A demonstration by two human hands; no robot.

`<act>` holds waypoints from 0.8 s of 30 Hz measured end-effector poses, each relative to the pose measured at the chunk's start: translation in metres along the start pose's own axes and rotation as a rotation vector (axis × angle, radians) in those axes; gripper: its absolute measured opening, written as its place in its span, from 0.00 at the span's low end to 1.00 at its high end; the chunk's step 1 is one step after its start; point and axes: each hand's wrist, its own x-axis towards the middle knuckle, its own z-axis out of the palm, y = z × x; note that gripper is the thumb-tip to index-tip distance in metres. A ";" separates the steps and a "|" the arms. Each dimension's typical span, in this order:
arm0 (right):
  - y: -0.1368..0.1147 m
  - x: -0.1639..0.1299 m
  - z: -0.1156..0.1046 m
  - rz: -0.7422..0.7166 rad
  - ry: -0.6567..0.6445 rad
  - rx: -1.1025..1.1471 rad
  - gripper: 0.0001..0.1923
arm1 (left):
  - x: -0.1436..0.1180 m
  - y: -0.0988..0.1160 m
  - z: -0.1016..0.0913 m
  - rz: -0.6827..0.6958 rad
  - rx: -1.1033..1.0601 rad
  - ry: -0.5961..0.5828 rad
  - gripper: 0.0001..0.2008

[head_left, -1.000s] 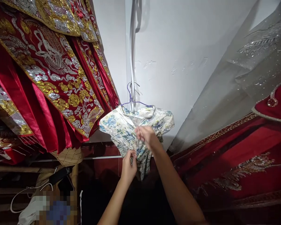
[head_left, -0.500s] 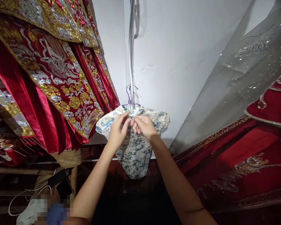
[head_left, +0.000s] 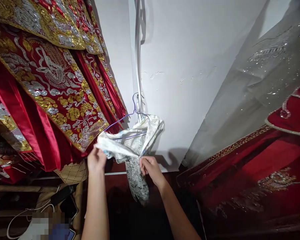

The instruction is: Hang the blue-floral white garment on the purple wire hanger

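A floral-print shirt (head_left: pixel 135 143) hangs partly on a thin purple hanger (head_left: pixel 120 120), hooked at a white rail by the wall. Its front is spread apart, showing the pale inner side and the hanger's lower bar. My left hand (head_left: pixel 97 160) is closed on the shirt's left shoulder or sleeve edge, below the hanger's bare left arm. My right hand (head_left: pixel 150 168) pinches the front edge of the shirt near its middle. The lower part of the shirt dangles, narrow and bunched, below my right hand.
Red garments with gold and silver embroidery (head_left: pixel 62 83) hang close on the left. Right of me are a sheer sequinned cover (head_left: pixel 262 76) and a red beaded garment (head_left: pixel 252 166). A phone (head_left: pixel 68 207), white cable (head_left: pixel 15 216) and bamboo-like frame (head_left: pixel 78 200) lie lower left.
My hands have moved apart and down, the left one further left. The shirt's front has been pulled open, and its left shoulder is off the hanger's arm.
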 end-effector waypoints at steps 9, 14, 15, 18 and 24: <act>0.032 -0.025 -0.045 0.191 -0.061 -0.213 0.18 | -0.051 -0.080 -0.036 -0.141 0.674 -0.261 0.13; 0.021 -0.024 -0.047 0.011 0.194 -0.301 0.22 | -0.093 -0.067 0.012 0.035 0.478 -0.400 0.17; 0.017 -0.024 -0.041 -0.009 0.174 -0.219 0.24 | -0.104 -0.065 0.020 0.036 0.508 -0.456 0.15; 0.006 -0.022 -0.019 0.001 -0.040 0.039 0.30 | -0.126 -0.058 0.038 0.138 0.770 -0.655 0.11; -0.045 0.002 -0.007 -0.181 -0.380 -0.244 0.16 | -0.112 -0.040 0.018 0.280 1.024 -0.762 0.18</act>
